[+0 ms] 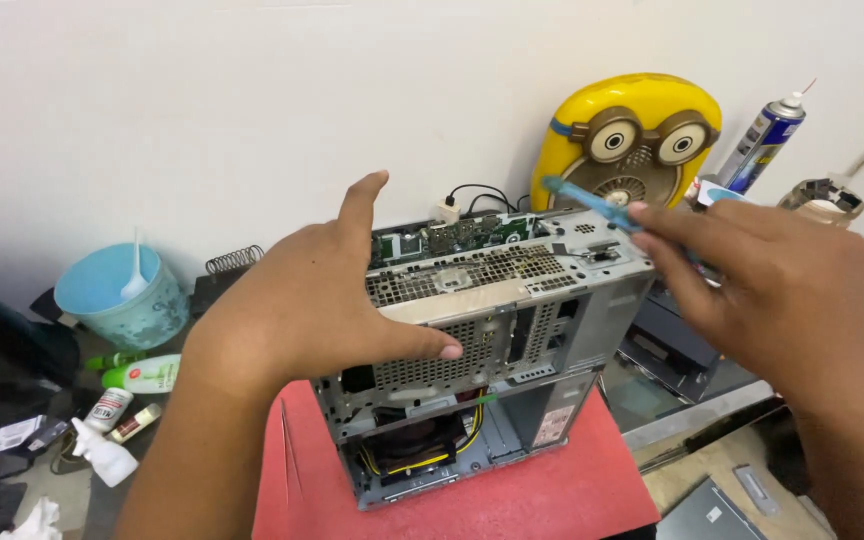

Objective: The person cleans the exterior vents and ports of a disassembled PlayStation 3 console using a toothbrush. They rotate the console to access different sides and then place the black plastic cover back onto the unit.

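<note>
Left hand [317,300] is gripping the upended grey computer case [492,330] standing on the red stool [552,490], thumb pressing its perforated panel; right hand [772,290] is pinching a blue brush [592,205] at the case's top edge. Steadying firmly and stroking lightly seems best. Left of the case, white and green bottles [137,375] are lying; behind-right, a blue spray can [767,135] is standing.

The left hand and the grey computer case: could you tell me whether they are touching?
Touching. The head view shows the left hand gripping the computer case at its upper left corner, with the thumb pressed flat on the perforated metal panel.
</note>
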